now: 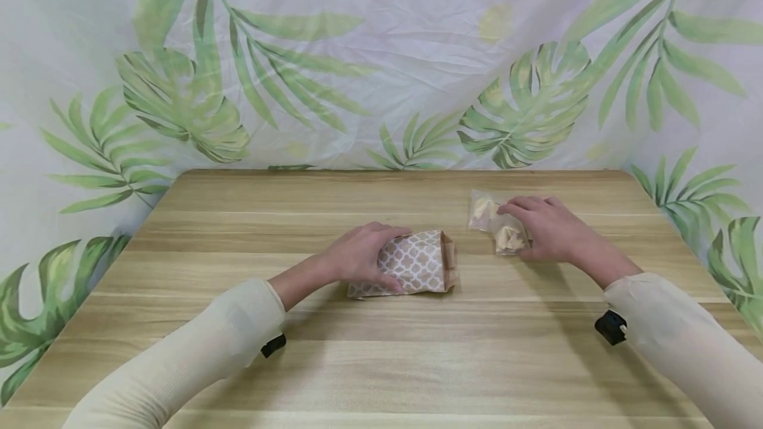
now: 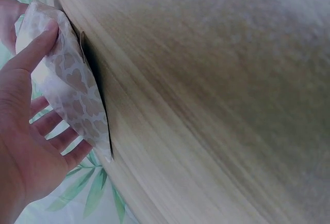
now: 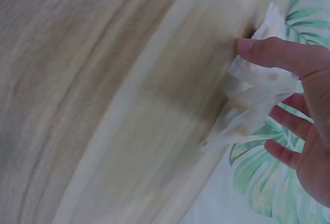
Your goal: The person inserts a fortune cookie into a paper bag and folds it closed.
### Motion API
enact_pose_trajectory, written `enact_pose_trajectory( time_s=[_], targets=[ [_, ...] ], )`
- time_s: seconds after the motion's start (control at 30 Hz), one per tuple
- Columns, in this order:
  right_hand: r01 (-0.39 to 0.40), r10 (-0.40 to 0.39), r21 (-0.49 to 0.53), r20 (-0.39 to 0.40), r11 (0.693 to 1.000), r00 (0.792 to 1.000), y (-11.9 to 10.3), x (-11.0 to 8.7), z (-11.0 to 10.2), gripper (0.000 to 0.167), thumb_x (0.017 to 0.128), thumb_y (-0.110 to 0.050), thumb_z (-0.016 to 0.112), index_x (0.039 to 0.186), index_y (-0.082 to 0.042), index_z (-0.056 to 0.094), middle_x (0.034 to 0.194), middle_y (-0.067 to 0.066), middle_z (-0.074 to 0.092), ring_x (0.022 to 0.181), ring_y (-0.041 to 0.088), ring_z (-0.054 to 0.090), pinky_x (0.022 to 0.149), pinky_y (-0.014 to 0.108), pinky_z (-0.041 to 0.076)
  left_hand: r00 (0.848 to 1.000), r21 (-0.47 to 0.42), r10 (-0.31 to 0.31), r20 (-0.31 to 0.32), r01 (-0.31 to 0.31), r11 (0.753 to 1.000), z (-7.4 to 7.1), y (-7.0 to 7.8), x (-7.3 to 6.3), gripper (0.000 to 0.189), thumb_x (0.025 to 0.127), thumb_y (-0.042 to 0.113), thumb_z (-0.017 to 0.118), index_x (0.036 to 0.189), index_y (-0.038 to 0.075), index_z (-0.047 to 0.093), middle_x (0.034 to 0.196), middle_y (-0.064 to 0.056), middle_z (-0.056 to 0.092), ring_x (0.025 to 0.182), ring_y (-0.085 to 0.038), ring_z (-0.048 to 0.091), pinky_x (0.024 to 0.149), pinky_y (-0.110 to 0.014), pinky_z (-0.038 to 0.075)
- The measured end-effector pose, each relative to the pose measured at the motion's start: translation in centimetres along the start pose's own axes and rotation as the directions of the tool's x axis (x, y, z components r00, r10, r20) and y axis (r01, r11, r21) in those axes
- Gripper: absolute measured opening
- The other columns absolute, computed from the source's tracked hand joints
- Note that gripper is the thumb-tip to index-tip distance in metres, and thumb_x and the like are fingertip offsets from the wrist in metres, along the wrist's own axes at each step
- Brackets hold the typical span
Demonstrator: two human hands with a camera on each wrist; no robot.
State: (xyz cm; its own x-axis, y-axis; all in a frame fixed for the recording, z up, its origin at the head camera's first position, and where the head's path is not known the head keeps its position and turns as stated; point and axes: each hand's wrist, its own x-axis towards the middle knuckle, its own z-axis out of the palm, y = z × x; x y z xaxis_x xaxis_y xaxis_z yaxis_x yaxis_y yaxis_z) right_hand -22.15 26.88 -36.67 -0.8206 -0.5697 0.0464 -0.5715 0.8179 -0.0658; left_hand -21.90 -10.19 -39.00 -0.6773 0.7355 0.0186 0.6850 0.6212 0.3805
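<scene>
On the wooden table lies a small paper bag [image 1: 417,263] with a white lattice print, its open mouth turned to the right. My left hand [image 1: 360,253] grips its closed end, thumb on the near side and fingers along the far side. In the left wrist view the thumb [image 2: 46,36] presses on the printed face of the bag. To the right, my right hand [image 1: 557,230] holds a clear packet [image 1: 509,241] with pale yellowish pieces inside, between thumb and fingers. A second clear packet [image 1: 480,210] with similar contents lies just beyond it, partly overlapped.
The wood-grain table [image 1: 381,363] runs back to a hanging cloth [image 1: 417,51] printed with green leaves. Small black devices sit under both wrists, by the cream sleeves [image 1: 238,323].
</scene>
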Motion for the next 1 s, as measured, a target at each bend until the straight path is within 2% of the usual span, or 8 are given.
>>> enact_pose_trajectory(
  time_s=[0.13,0.27,0.33,0.47,0.7,1.0],
  targets=[
    [0.013,-0.013,-0.009,-0.009,1.000,1.000,0.3,-0.1,0.4,0.077,0.070,-0.015,0.090,0.139,-0.004,0.056,0.130,0.023,0.065,0.121,0.043,0.060,0.099,0.065,0.042,1.000,0.000,-0.004,0.002,0.004,1.000,-0.1,0.1,0.0,0.100,0.074,0.050,0.092,0.152,0.005,0.049,0.146,-0.017,0.059,0.133,-0.036,0.055,0.111,-0.051,0.046],
    [0.013,-0.014,-0.006,-0.030,1.000,0.999,0.4,-0.2,0.8,0.072,0.069,-0.013,0.086,0.133,-0.004,0.054,0.115,0.022,0.070,0.110,0.040,0.064,0.097,0.063,0.042,1.000,-0.001,-0.005,0.010,0.005,1.000,-0.1,0.1,0.1,0.101,0.074,0.050,0.092,0.153,0.006,0.048,0.147,-0.017,0.058,0.133,-0.036,0.055,0.111,-0.051,0.045],
    [0.013,-0.013,0.009,-0.043,1.000,0.999,0.3,-0.2,0.9,0.068,0.070,-0.013,0.085,0.130,-0.005,0.054,0.112,0.021,0.070,0.109,0.040,0.064,0.097,0.063,0.042,1.000,-0.001,-0.006,0.015,0.006,1.000,-0.1,0.1,0.1,0.101,0.074,0.050,0.092,0.153,0.006,0.048,0.147,-0.017,0.058,0.134,-0.036,0.055,0.111,-0.051,0.045],
    [0.006,-0.002,0.055,-0.064,0.998,0.998,0.1,-0.2,0.8,0.067,0.071,-0.014,0.087,0.129,-0.006,0.056,0.118,0.022,0.069,0.114,0.042,0.062,0.100,0.064,0.042,1.000,0.002,-0.007,0.013,0.007,1.000,-0.1,0.1,0.1,0.100,0.074,0.050,0.092,0.153,0.006,0.048,0.146,-0.018,0.059,0.133,-0.037,0.055,0.111,-0.051,0.045],
    [0.018,0.001,0.200,-0.093,0.980,0.996,-0.5,-0.1,0.7,0.072,0.069,-0.015,0.091,0.134,-0.006,0.060,0.133,0.025,0.064,0.123,0.047,0.058,0.103,0.068,0.041,1.000,0.006,-0.002,0.001,0.002,1.000,0.0,0.0,0.0,0.100,0.074,0.050,0.092,0.152,0.005,0.049,0.145,-0.018,0.059,0.132,-0.036,0.056,0.111,-0.051,0.046],
    [0.062,-0.022,0.286,-0.143,0.956,0.990,-0.8,0.0,0.9,0.075,0.068,-0.015,0.092,0.135,-0.005,0.058,0.124,0.023,0.067,0.115,0.043,0.063,0.096,0.064,0.050,1.000,0.006,0.008,-0.005,-0.008,1.000,0.2,-0.1,0.1,0.100,0.073,0.049,0.093,0.152,0.005,0.050,0.145,-0.016,0.060,0.132,-0.036,0.056,0.111,-0.050,0.046]
  ],
)
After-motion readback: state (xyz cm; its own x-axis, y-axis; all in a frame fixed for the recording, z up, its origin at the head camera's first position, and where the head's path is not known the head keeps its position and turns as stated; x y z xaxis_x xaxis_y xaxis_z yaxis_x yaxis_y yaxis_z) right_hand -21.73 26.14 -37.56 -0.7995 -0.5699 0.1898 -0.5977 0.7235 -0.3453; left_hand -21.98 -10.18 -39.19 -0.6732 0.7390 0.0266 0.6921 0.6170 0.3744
